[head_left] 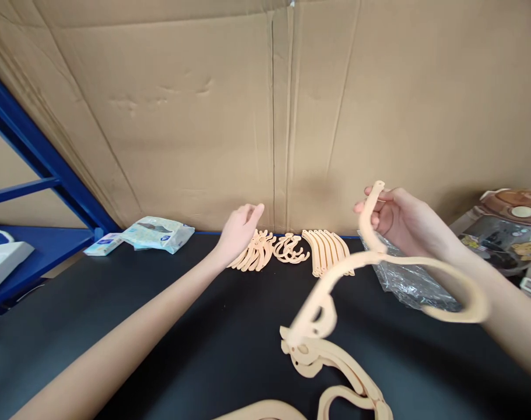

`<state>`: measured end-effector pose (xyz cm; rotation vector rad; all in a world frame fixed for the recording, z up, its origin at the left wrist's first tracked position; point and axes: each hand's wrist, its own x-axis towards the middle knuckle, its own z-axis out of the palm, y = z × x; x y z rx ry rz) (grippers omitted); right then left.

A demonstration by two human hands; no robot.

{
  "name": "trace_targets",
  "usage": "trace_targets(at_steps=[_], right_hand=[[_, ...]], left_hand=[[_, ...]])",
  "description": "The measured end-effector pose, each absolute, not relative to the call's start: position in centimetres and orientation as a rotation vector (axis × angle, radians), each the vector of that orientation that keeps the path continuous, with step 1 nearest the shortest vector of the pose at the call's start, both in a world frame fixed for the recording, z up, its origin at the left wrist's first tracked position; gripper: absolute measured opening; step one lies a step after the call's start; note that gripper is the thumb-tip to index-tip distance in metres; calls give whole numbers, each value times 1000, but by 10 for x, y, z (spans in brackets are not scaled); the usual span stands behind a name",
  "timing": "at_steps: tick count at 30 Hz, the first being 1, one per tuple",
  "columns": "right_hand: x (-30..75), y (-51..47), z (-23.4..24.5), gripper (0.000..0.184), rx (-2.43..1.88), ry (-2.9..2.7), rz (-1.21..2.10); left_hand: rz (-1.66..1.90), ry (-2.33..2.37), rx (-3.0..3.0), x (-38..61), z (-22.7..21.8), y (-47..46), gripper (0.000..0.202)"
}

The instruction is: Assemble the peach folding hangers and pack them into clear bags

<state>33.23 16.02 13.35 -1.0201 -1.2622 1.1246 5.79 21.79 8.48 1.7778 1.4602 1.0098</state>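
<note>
My right hand (394, 219) is closed on the upper end of a chain of joined, curved pale wooden pieces (370, 224). The chain hangs in the air in front of my right wrist, with one hooked arm curling to the right and the rest running down to the lower edge. My left hand (241, 233) is beside a pile of loose curved wooden strips (260, 251) and partly hides it. Its fingers are curled with the thumb up; whatever they may hold is hidden. Smaller hooked wooden pieces (289, 249) and a row of longer wooden strips (328, 249) lie farther right.
A crumpled clear plastic bag (399, 283) lies under my right forearm. Beyond it stands a brown-lidded transparent container (506, 224). A light-blue packet (158, 233) and a small box (103, 244) sit at the back left, near a blue metal frame (66, 181). A cardboard wall (182, 116) closes the back.
</note>
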Motion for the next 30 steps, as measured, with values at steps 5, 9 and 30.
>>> trace_targets(at_steps=[5,9,30], right_hand=[[328,168,113,5,-983,-1234,901],[338,172,110,11,-1283,-1661,481],[303,147,91,24,-1504,-2598,-580]], left_hand=[[676,784,1240,93,93,183,68],[755,705,1067,99,88,174,23],[563,860,1472,98,90,172,23]])
